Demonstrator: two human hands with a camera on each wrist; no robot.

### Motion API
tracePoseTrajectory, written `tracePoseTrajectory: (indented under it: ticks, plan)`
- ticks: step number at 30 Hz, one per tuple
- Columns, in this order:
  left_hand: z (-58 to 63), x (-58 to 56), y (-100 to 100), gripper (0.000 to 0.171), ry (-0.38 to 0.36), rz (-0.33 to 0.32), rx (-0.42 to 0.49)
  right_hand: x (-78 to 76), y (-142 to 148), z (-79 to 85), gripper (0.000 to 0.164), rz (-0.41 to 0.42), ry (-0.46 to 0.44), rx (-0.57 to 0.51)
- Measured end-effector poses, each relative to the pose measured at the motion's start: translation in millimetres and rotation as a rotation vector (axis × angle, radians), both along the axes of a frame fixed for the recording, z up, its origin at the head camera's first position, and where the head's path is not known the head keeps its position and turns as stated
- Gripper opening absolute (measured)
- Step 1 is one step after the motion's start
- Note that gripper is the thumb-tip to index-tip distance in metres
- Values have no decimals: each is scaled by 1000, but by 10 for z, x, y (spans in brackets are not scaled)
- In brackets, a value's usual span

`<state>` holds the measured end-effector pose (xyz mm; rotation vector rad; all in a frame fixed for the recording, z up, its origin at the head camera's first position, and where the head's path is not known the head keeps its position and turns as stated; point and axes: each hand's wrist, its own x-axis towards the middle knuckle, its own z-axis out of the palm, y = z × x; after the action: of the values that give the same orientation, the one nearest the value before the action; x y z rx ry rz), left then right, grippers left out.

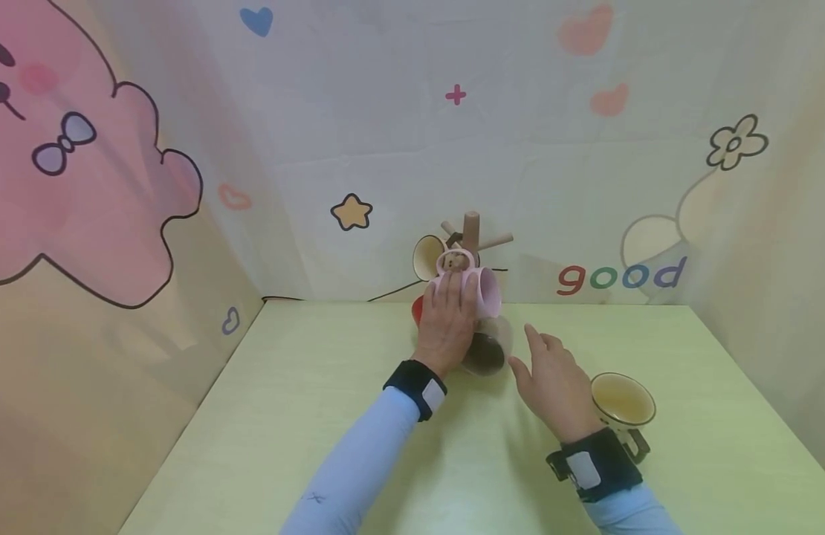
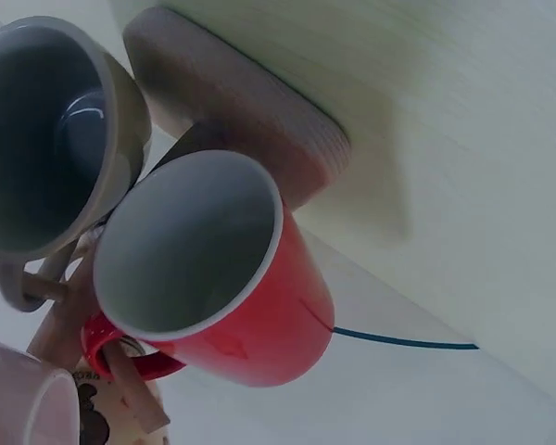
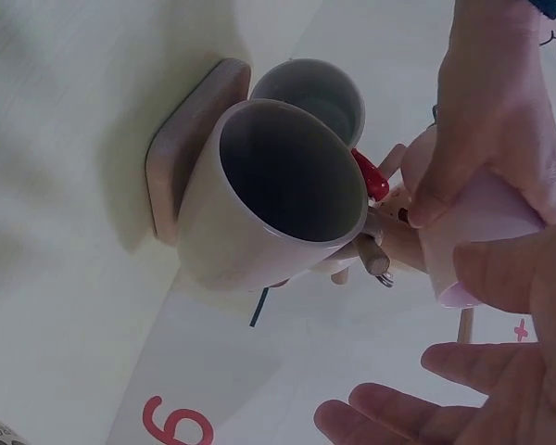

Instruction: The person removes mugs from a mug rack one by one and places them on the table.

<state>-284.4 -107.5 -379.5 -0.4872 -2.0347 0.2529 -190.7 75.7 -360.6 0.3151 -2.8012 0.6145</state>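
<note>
My left hand [image 1: 446, 327] grips a pink mug [image 1: 490, 291] hanging on a wooden mug tree [image 1: 471, 232], its handle looped over a peg. In the right wrist view, the thumb and fingers of that hand lie on opposite sides of the pink mug [image 3: 486, 204]. Lower down hang a grey-beige mug [image 3: 213, 227] and a red mug [image 2: 296, 320], both mouths outward. Behind the pink one, a cream mug [image 1: 426, 258] hangs at the upper left. My right hand [image 1: 556, 386] is held just right of the tree, fingers extended and holding nothing.
A cream mug with a dark rim [image 1: 623, 401] stands on the pale green table [image 1: 285, 416], close to my right wrist. The tree's wooden base [image 2: 232, 102] rests on the table near the printed back wall [image 1: 386, 134]. Upper pegs of the tree stick out bare.
</note>
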Motion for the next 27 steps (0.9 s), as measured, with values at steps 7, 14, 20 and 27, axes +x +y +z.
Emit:
tracePoseTrajectory:
  ticks: [7,14,20,27]
  plan:
    - [90,132,-55,84,1,-43,7,26,20,12,62,-5,-16,-7]
    - [177,337,-163,92,-41,-129,115,47,33,2,62,-3,-13,-19]
    - [228,522,-277,103,-128,-272,347,52,42,3,61,8,-3,-28]
    - [226,690,-428,106,-256,-351,572,29,42,6,61,13,-60,-24]
